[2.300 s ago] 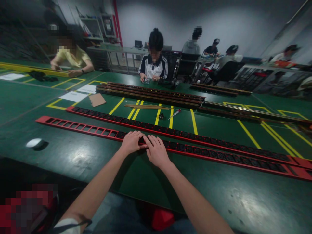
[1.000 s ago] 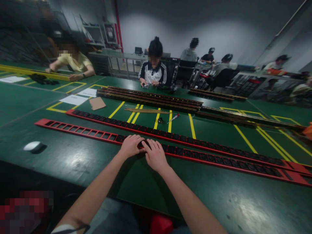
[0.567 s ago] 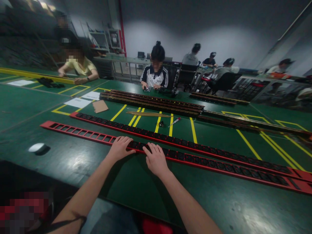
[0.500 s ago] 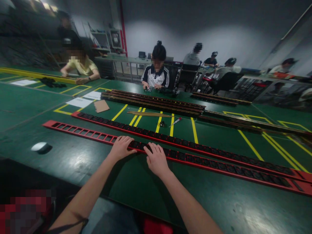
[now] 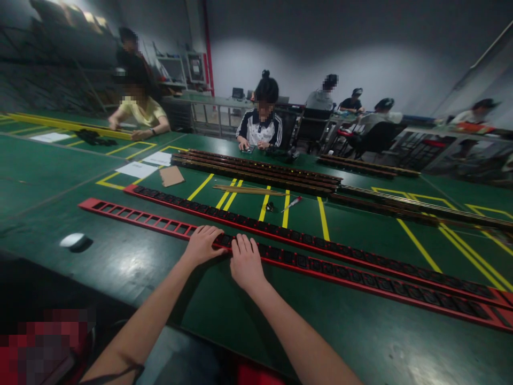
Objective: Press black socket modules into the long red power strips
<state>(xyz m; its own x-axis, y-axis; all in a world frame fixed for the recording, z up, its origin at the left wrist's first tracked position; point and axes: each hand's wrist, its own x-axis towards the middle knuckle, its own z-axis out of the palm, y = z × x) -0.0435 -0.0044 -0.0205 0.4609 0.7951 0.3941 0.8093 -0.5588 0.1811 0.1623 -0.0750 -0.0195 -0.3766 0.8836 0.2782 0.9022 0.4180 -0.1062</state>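
Note:
A long red frame [image 5: 184, 228] lies on the green table, its left slots bare and its slots from the middle rightward filled with black square pieces [image 5: 302, 261]. My left hand [image 5: 203, 246] rests over the frame where the black pieces begin, thumb on the near edge and fingers across it, closed round the frame. Just right of it, my right hand [image 5: 246, 261] lies on the same frame with its fingers stretched forward over the black pieces. A second red frame [image 5: 192, 209], filled with black pieces along its length, runs behind the first.
A white mouse-like object [image 5: 73, 240] sits at the left. Beyond the frames are brown cardboard [image 5: 171, 175], white papers [image 5: 136, 169], thin strips [image 5: 244, 190], a screwdriver [image 5: 292, 203] and long dark rails [image 5: 260, 171]. A person [image 5: 260, 125] sits opposite; others are further back.
My right hand has moved left along the frame, closer to my left hand. My left hand stays at about the same place on the frame. The view has shifted slightly.

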